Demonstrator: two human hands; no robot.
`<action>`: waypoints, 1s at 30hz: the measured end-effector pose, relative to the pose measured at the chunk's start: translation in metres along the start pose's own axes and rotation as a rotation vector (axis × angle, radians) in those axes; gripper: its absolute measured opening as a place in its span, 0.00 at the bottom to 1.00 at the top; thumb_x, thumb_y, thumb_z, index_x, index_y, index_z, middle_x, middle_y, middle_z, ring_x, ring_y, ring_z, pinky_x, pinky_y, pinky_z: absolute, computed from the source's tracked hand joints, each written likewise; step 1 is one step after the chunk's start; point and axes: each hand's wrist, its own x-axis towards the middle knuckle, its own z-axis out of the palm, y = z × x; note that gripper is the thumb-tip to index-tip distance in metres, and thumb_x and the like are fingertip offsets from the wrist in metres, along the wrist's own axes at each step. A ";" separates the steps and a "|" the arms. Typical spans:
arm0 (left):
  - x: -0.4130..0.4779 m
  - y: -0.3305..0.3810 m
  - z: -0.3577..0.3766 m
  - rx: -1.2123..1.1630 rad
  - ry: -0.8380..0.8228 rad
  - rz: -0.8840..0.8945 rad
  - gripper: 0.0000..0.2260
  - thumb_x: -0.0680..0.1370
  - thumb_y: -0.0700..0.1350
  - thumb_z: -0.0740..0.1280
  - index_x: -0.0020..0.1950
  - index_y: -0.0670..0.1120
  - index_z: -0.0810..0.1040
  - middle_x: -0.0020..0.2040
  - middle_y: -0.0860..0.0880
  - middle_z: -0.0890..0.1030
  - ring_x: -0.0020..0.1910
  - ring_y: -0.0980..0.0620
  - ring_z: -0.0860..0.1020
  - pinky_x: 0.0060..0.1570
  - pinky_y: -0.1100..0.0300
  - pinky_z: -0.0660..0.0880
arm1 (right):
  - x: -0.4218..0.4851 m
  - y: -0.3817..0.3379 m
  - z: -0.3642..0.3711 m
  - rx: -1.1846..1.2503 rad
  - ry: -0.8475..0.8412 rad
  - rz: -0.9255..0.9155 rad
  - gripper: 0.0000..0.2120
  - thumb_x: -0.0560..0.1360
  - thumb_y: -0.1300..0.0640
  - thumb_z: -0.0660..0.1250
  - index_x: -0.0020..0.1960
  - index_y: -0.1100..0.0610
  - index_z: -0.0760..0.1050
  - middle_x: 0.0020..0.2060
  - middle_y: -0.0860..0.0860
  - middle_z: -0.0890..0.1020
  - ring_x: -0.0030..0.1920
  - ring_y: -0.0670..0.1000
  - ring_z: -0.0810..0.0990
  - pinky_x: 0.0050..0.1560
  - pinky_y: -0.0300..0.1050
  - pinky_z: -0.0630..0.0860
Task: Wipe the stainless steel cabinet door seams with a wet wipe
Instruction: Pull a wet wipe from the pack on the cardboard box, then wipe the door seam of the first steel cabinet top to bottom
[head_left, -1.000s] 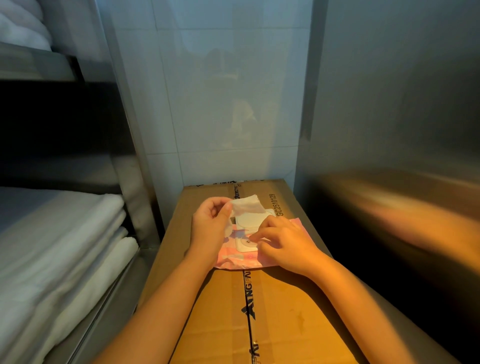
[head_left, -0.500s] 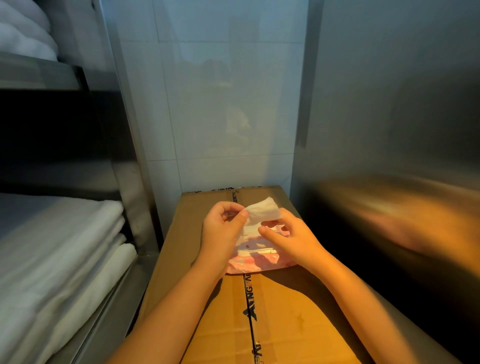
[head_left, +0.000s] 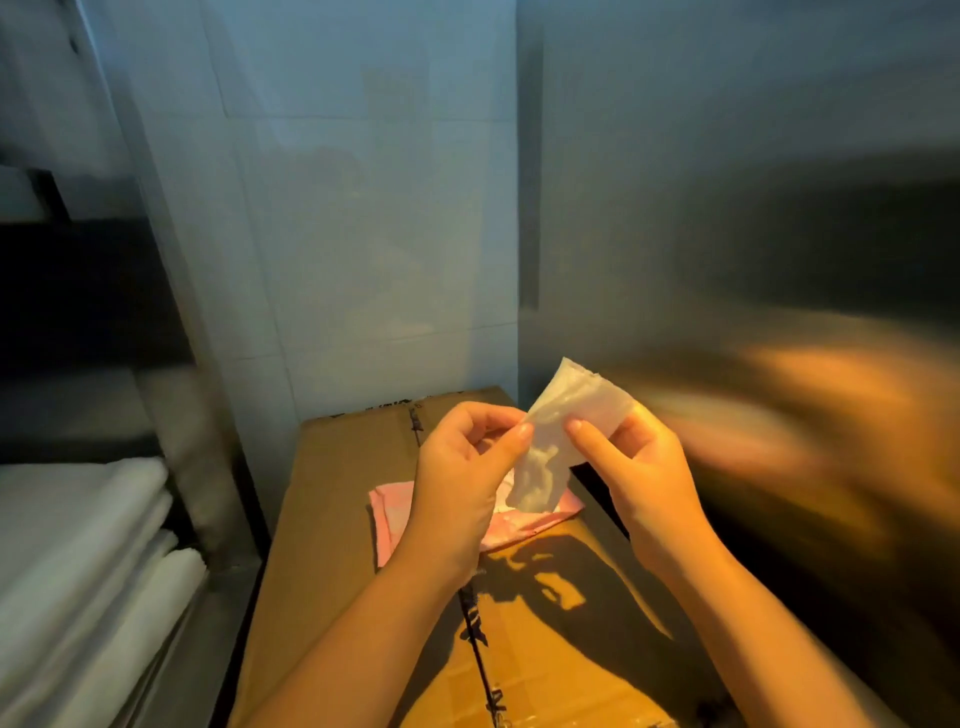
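Both hands pinch the wet wipe (head_left: 556, 441) above the pink pack (head_left: 395, 512) near the cardboard box's (head_left: 332, 545) far edge: left hand (head_left: 462, 483), right hand (head_left: 644, 478). It looks bunched, perhaps folded; unopened, it may smear or slip off the cabinet door (head_left: 727, 208) seams.

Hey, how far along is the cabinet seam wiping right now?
Done: one wet wipe looks pulled out of the pink pack on the cardboard box. In hand: left hand and right hand both pinch it. Left: all the wiping; the wipe is not touching the steel cabinet on the right.
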 end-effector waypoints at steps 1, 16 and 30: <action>-0.001 0.001 0.002 -0.018 -0.025 0.010 0.03 0.72 0.45 0.69 0.45 0.48 0.79 0.42 0.52 0.82 0.45 0.52 0.80 0.43 0.60 0.79 | -0.004 -0.004 -0.003 0.012 0.017 -0.012 0.07 0.70 0.58 0.66 0.48 0.54 0.76 0.39 0.44 0.84 0.42 0.43 0.82 0.41 0.35 0.77; -0.032 0.057 0.058 0.105 -0.197 0.367 0.09 0.75 0.35 0.67 0.47 0.50 0.74 0.44 0.58 0.80 0.44 0.61 0.79 0.44 0.68 0.75 | -0.066 -0.091 -0.054 -0.200 0.176 -0.190 0.04 0.73 0.52 0.67 0.45 0.53 0.75 0.38 0.46 0.81 0.38 0.42 0.79 0.36 0.32 0.74; -0.153 0.113 0.223 0.151 -0.249 1.073 0.09 0.73 0.33 0.59 0.51 0.40 0.72 0.51 0.45 0.75 0.46 0.61 0.74 0.50 0.65 0.68 | -0.184 -0.196 -0.207 -0.463 0.411 -0.200 0.02 0.72 0.57 0.67 0.42 0.54 0.75 0.36 0.56 0.80 0.36 0.58 0.79 0.37 0.51 0.76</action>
